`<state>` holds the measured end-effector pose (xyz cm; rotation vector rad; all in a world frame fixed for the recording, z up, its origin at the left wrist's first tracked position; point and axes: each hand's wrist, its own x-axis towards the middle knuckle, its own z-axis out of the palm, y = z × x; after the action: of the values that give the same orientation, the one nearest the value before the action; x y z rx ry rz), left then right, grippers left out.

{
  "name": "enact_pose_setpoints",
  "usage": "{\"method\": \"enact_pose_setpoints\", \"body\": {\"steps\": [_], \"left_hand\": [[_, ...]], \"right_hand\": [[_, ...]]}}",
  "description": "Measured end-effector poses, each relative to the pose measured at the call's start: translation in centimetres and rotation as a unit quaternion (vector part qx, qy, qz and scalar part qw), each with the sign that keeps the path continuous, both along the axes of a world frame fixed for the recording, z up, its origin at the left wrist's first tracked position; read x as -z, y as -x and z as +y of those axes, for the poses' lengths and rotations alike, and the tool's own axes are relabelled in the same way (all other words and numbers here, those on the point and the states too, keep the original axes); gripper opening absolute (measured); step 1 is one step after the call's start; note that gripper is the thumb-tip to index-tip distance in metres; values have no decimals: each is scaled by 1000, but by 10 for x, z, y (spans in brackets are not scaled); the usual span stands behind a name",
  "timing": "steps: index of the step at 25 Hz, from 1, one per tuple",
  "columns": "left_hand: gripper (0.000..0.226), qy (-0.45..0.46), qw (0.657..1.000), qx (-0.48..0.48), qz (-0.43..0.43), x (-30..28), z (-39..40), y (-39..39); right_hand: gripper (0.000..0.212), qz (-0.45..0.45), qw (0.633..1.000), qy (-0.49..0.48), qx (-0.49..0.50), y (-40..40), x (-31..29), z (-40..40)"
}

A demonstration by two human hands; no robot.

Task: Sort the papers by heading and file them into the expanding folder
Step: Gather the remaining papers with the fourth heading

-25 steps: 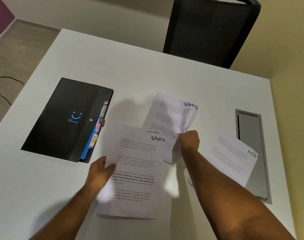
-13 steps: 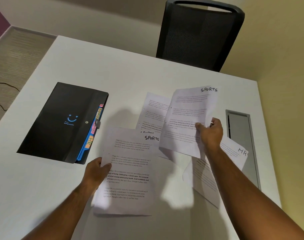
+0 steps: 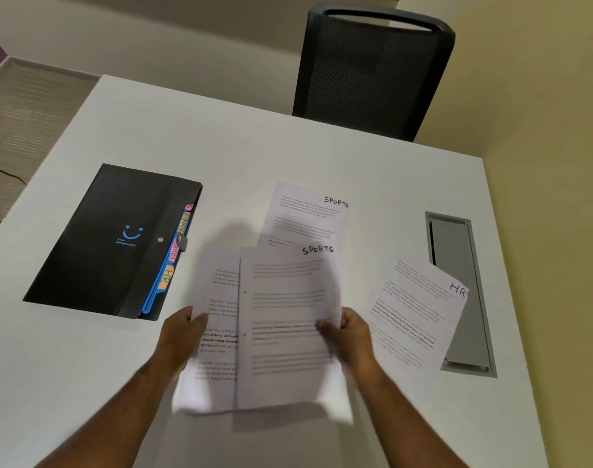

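The right hand [image 3: 351,336] has its fingers [image 3: 324,327] curled round the right edge of a sheet headed SPORTS [image 3: 285,329]. The left hand [image 3: 180,336] pinches the left edge of another sheet [image 3: 217,332], thumb on top. The right hand's sheet lies over the left hand's sheet, so the two are nearly stacked. Both sheets point their long side away from the person, toward 12 o'clock.

A third SPORTS page [image 3: 308,214] lies flat on the bench [image 3: 221,146] at 12 o'clock from the hands, just past the top of the held sheets. My guess is that this page is picked up next, and the right hand looks a little nearer to it. An HR page [image 3: 416,309] lies at 3 o'clock, close to the right hand, partly over a grey cable hatch [image 3: 457,248].

The expanding folder [image 3: 112,241] lies closed at 10 o'clock from the left hand, with its coloured tabs [image 3: 173,258] facing the papers.

The top sheet is blurred, so its lines cannot be read. The heading of the left hand's sheet is covered. Some tab words are too small to make out.
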<state>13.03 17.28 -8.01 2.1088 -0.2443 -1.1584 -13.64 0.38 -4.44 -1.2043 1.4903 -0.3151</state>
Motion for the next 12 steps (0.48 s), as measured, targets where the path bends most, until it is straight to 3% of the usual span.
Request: {"method": "enact_pose_setpoints", "body": {"steps": [2, 12], "left_hand": [[13, -1, 1000, -5, 8, -1, -2, 3], [14, 58, 997, 41, -5, -5, 0, 12]], "right_hand": [[16, 13, 1000, -14, 1, -10, 13, 25], [35, 70, 993, -24, -89, -53, 23, 58]]}}
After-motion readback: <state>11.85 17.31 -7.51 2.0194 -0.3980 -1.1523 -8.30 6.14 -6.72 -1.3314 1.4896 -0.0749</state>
